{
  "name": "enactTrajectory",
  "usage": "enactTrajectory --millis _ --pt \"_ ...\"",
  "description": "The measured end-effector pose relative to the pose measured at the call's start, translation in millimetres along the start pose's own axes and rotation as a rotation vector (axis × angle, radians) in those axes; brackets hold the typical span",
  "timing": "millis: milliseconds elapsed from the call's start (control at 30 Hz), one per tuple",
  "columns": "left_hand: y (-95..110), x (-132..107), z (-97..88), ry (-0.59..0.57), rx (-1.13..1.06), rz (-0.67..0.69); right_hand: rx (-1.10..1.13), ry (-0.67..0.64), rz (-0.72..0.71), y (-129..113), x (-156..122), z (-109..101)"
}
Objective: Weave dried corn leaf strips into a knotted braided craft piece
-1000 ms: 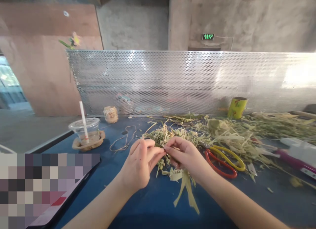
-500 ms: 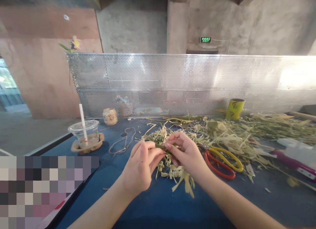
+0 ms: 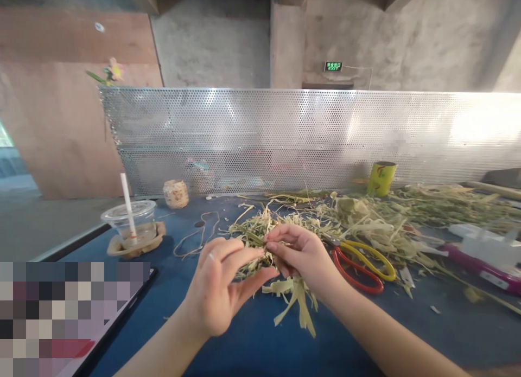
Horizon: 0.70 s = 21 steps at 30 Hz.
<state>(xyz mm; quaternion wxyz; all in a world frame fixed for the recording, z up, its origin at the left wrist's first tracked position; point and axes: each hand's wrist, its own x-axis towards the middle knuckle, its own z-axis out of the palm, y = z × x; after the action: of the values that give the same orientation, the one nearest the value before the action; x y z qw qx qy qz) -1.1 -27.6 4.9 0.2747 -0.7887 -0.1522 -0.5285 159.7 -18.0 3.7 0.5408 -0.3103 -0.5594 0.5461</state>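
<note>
We hold a narrow dull-green plant strip (image 3: 254,238) in the bare right hand (image 3: 299,252), pinched between thumb and fingertips, over the middle of the blue flat-topped table (image 3: 240,339); our bare left hand (image 3: 220,282) is just beside it, its thumb parted from its fingers, the grip loose, the fingertips near those of the right hand, though we cannot tell whether they touch the strip; beneath and behind both hands we see a tangled heap of pale green and straw-coloured plant shreds (image 3: 285,217), with broad, flat, pale yellow-green strips (image 3: 301,306) spread on the near side, below the right hand; just to the right of that hand lie the metal scissors with one red and one yellow loop handle (image 3: 368,266), their tips toward the heap; to the left we have a loose thin tan string (image 3: 185,241) and, farther off, a clear plastic lidded cup (image 3: 118,217) with a white straw (image 3: 126,198), set in a brown moulded-pulp holder (image 3: 157,240); at the back, before the silver perforated metal screen (image 3: 244,116), stand a squat beige mottled jar (image 3: 176,193) and an upright yellow-green cylinder (image 3: 381,179).
</note>
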Motion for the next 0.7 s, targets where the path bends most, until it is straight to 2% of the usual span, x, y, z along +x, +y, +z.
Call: enactTrajectory --millis 100,267,467,700 --pt "-3.3 0.1 1.0 -0.013 -0.056 -0.120 0.028 0.001 -0.003 -1.0 0.8 -1.8" --pt "-8.7 -3.8 5.0 -0.086 -0.156 -0.208 0.069 -0.016 0.000 -2.4 0.3 -3.0" --pt "-9.1 -1.8 7.1 -0.028 -0.249 -0.211 0.044 -0.031 0.002 -1.0 0.3 -1.3" --pt "-10.2 0.8 9.0 -0.002 -0.249 -0.338 0.057 -0.069 -0.031 3.6 -0.3 0.2"
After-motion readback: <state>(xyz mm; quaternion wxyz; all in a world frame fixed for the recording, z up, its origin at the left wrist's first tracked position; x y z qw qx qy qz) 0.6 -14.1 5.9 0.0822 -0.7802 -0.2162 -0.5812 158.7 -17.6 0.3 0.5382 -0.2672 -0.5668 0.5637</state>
